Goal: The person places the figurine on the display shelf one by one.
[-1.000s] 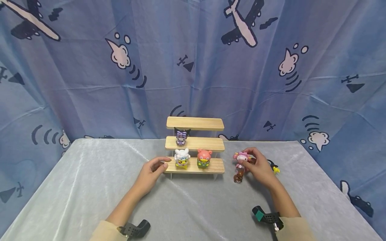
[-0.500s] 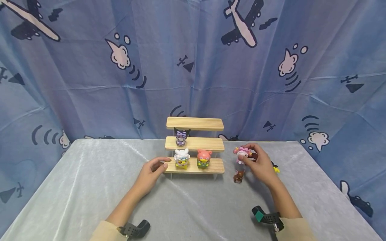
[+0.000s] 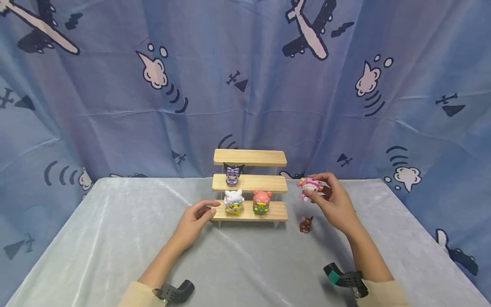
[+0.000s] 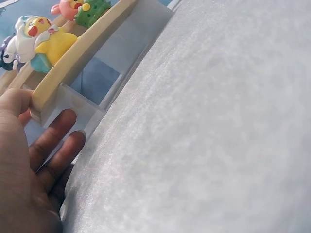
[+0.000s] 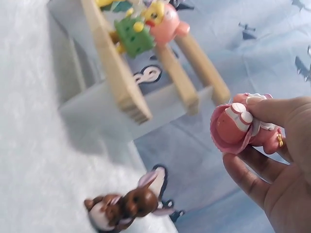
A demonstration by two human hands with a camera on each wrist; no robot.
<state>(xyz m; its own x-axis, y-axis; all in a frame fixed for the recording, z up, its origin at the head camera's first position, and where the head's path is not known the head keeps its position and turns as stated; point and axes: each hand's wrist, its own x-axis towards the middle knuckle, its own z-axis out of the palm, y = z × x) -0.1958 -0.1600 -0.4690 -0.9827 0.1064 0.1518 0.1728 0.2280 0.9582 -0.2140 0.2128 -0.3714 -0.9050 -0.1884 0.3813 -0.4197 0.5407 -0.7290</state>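
Note:
My right hand [image 3: 333, 204] pinches a pink figurine [image 3: 310, 187] with white face and frilly skirt, held up to the right of a three-tier wooden display stand [image 3: 249, 182]. In the right wrist view the pink figurine [image 5: 233, 124] is tilted, its base and white feet showing between thumb and fingers. My left hand [image 3: 193, 221] grips the left end of the lowest tier; in the left wrist view the thumb [image 4: 19, 101] lies at the corner of the board [image 4: 80, 56]. Below the right hand stands a brown deer-like figurine [image 3: 305, 224].
On the lowest tier stand a white-hooded yellow figurine [image 3: 233, 202] and a coral-hooded one [image 3: 261, 202]. A purple-and-black figurine [image 3: 232, 175] occupies the middle tier's left. A pale cloth [image 3: 249, 264] covers the table; a blue patterned curtain [image 3: 199, 85] hangs behind.
The right hand has lifted the pink figurine up from beside the brown figurine, which now shows whole. The black-and-yellow thing behind that hand is now almost hidden. The left hand keeps its place.

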